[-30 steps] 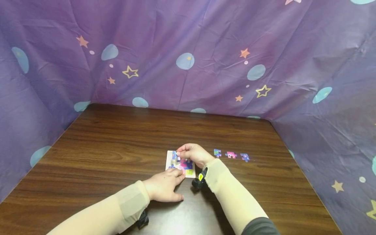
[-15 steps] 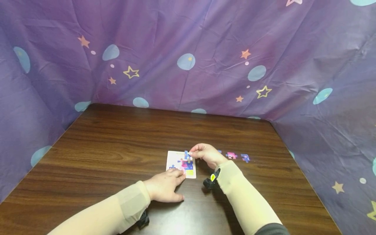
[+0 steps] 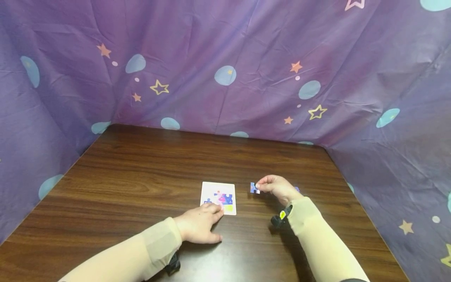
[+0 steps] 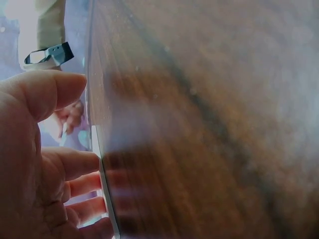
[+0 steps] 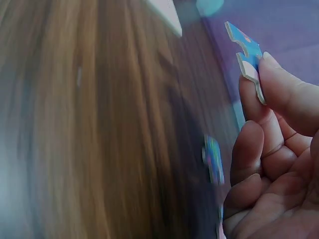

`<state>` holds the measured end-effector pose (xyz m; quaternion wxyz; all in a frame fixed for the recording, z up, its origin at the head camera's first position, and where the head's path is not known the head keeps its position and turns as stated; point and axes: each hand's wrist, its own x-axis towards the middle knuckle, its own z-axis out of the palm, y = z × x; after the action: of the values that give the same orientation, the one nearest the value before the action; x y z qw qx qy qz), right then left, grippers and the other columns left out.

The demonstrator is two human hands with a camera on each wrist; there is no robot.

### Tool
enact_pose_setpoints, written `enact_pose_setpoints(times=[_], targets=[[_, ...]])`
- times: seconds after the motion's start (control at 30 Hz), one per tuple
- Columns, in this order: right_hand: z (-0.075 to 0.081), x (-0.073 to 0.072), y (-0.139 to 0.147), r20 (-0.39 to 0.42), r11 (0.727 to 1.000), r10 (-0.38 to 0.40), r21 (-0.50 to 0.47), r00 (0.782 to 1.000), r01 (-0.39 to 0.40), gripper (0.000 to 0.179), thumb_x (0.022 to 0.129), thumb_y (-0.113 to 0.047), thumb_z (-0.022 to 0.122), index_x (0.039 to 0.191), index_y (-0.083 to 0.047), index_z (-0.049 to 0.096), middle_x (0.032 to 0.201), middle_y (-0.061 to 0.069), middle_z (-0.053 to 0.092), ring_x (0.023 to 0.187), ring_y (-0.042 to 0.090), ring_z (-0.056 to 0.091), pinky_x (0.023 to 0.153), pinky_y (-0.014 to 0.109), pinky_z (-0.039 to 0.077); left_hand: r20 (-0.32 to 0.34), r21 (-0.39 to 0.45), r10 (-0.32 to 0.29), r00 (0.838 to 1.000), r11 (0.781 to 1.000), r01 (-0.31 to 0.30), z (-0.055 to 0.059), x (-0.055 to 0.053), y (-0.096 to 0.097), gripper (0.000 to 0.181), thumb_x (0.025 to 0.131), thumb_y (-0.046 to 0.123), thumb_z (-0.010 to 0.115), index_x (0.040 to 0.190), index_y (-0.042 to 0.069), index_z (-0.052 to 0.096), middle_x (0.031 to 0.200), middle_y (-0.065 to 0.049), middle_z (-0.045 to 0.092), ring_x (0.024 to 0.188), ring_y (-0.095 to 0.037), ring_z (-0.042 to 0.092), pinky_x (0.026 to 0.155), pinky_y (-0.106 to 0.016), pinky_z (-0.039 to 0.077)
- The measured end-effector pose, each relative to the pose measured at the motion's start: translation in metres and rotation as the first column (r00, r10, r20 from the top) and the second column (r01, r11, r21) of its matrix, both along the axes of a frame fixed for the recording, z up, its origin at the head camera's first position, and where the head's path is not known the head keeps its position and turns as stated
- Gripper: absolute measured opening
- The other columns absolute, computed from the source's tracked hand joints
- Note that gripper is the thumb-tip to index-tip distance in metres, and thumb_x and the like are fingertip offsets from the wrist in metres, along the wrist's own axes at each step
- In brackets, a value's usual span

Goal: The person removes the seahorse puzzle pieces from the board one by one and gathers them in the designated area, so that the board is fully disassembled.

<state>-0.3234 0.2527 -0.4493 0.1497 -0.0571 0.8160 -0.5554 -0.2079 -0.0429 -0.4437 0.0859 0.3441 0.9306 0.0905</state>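
A small white puzzle board (image 3: 208,188) lies at the middle of the table in the head view. Some joined jigsaw pieces (image 3: 228,199), blue, pink and yellow, sit in its lower right part. My left hand (image 3: 198,224) rests at the board's near edge, fingers extended over its lower left corner and covering part of it. To the right of the board, my right hand (image 3: 278,188) pinches a blue and white puzzle piece (image 3: 253,188) between thumb and forefinger, raised above the table. The right wrist view shows this puzzle piece (image 5: 254,49) up close, notch visible.
Loose pieces lie on the brown wooden table (image 3: 158,164) under and beside the right hand. One blue-green piece (image 5: 213,158) shows in the right wrist view, and a blue piece (image 3: 297,189) peeks out behind the wrist. A purple star-printed cloth (image 3: 190,58) surrounds the table.
My right hand has moved right from over the board, carrying the pinched puzzle piece off it. The board's upper part is now uncovered. My left hand has stayed in place.
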Motion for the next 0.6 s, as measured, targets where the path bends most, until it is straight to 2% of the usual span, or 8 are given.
enact_pose_setpoints(times=[0.3, 0.43, 0.47, 0.53, 0.6], targets=[[-0.003, 0.005, 0.031, 0.009, 0.991, 0.013, 0.132, 1.000, -0.014, 0.012, 0.082, -0.012, 0.074, 0.086, -0.003, 0.067, 0.078, -0.003, 0.065, 0.083, 0.015, 0.055, 0.083, 0.033, 0.037, -0.013, -0.003, -0.003, 1.000, 1.000, 0.003, 0.002, 0.001, 0.001, 0.077, 0.083, 0.054, 0.062, 0.140, 0.005, 0.049, 0.145, -0.009, 0.044, 0.134, -0.027, 0.039, 0.111, -0.035, 0.032], [-0.003, 0.009, 0.034, 0.021, 0.983, 0.023, 0.183, 1.000, -0.026, 0.013, 0.081, -0.012, 0.075, 0.086, -0.002, 0.068, 0.079, 0.000, 0.067, 0.085, 0.018, 0.057, 0.085, 0.034, 0.037, -0.021, -0.002, -0.006, 1.000, 1.000, 0.006, 0.001, 0.001, 0.001, 0.077, 0.083, 0.054, 0.062, 0.140, 0.004, 0.049, 0.144, -0.009, 0.045, 0.134, -0.027, 0.040, 0.111, -0.035, 0.031], [-0.003, 0.010, 0.033, 0.023, 0.980, 0.022, 0.196, 1.000, -0.026, 0.014, 0.081, -0.013, 0.075, 0.086, -0.002, 0.068, 0.081, 0.003, 0.067, 0.088, 0.021, 0.057, 0.085, 0.036, 0.038, -0.021, -0.003, -0.006, 1.000, 1.000, 0.006, 0.001, 0.001, 0.001, 0.077, 0.083, 0.054, 0.062, 0.140, 0.004, 0.049, 0.145, -0.009, 0.045, 0.134, -0.027, 0.039, 0.111, -0.035, 0.031], [-0.001, 0.012, 0.032, 0.017, 0.974, 0.016, 0.228, 1.000, -0.019, 0.017, 0.081, -0.015, 0.076, 0.087, -0.001, 0.068, 0.096, 0.011, 0.068, 0.103, 0.029, 0.056, 0.095, 0.044, 0.037, -0.023, -0.003, -0.006, 1.000, 1.000, 0.006, 0.000, 0.001, 0.001, 0.077, 0.083, 0.054, 0.062, 0.140, 0.004, 0.049, 0.145, -0.009, 0.045, 0.134, -0.027, 0.040, 0.111, -0.035, 0.031], [0.000, 0.015, 0.030, 0.014, 0.968, -0.003, 0.250, 1.000, -0.001, 0.018, 0.080, -0.016, 0.077, 0.086, -0.001, 0.068, 0.113, 0.019, 0.065, 0.119, 0.037, 0.049, 0.104, 0.053, 0.030, -0.024, -0.003, -0.005, 1.000, 1.000, 0.005, 0.000, 0.001, 0.001, 0.077, 0.083, 0.054, 0.062, 0.140, 0.004, 0.050, 0.144, -0.009, 0.045, 0.133, -0.027, 0.040, 0.111, -0.035, 0.031]])
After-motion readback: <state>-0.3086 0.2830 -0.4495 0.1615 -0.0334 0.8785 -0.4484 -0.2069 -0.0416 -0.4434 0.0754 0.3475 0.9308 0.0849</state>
